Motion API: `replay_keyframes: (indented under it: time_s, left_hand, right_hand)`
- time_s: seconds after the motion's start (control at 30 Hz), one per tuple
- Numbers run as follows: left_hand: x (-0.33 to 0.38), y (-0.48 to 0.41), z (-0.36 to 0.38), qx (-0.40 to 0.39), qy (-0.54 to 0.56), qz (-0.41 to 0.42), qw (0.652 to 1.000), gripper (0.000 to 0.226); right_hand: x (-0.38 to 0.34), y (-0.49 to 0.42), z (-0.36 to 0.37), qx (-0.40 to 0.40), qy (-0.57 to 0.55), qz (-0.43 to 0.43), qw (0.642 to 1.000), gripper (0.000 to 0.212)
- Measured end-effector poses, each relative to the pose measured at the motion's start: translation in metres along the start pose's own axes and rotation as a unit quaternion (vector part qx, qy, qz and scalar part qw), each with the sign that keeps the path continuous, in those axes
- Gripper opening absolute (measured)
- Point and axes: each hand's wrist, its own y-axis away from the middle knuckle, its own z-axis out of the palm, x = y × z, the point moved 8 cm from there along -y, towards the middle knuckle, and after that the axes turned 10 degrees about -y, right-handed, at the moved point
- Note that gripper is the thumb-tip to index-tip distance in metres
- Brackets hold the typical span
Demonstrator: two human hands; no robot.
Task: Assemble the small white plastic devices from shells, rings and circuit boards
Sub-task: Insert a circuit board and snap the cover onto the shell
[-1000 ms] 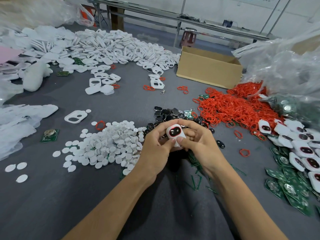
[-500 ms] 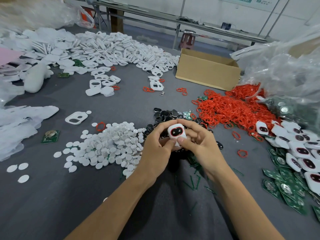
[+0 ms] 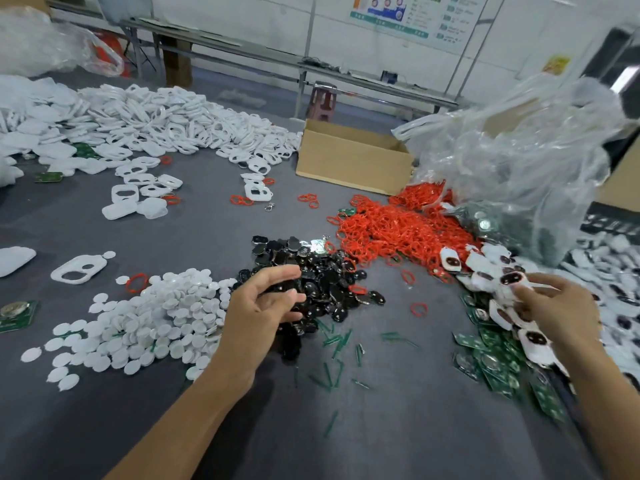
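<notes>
My right hand is out at the right, over a heap of assembled white devices with red rings and black windows. One such assembled device sits pinched at its fingertips, blurred by motion. My left hand hovers over the pile of black window pieces, fingers loosely curled, holding nothing. Red rings are heaped behind the black pieces. Green circuit boards lie under and around the finished devices. White round caps are piled left of my left hand. White shells cover the far left.
An open cardboard box stands at the back centre. A large clear plastic bag rises at the right, with boards inside. Green snapped-off strips litter the grey tabletop near me. A lone shell lies left.
Both hands held the device together at the centre. Now the hands are apart: my right hand has carried the device right to the finished heap, and my left hand has let go.
</notes>
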Motion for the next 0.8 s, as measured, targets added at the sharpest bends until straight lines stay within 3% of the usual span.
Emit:
replay_keyframes:
  time_s: [0.27,0.43,0.6,0.7,0.8]
  left_hand:
    - [-0.002,-0.002,-0.002,0.011,0.005,0.003,1.000,0.029]
    - [-0.002,-0.003,-0.002,0.016,0.008,0.007,1.000,0.028]
    - [0.000,-0.004,-0.001,0.027,0.002,0.013,1.000,0.028]
    - [0.002,-0.003,0.000,0.029,-0.010,0.016,0.999,0.029]
    - [0.004,-0.003,-0.001,0.038,-0.028,0.027,0.999,0.029]
  right_hand:
    - [0.024,-0.032,-0.034,0.049,-0.083,0.051,0.994,0.025]
    - [0.034,-0.027,-0.034,0.073,-0.104,0.066,0.990,0.045]
    - [0.006,-0.002,-0.010,0.055,-0.034,-0.030,0.997,0.032]
    - [-0.023,0.031,0.039,-0.019,-0.029,-0.117,0.993,0.021]
    - [-0.044,0.076,0.105,-0.111,-0.047,-0.177,0.977,0.024]
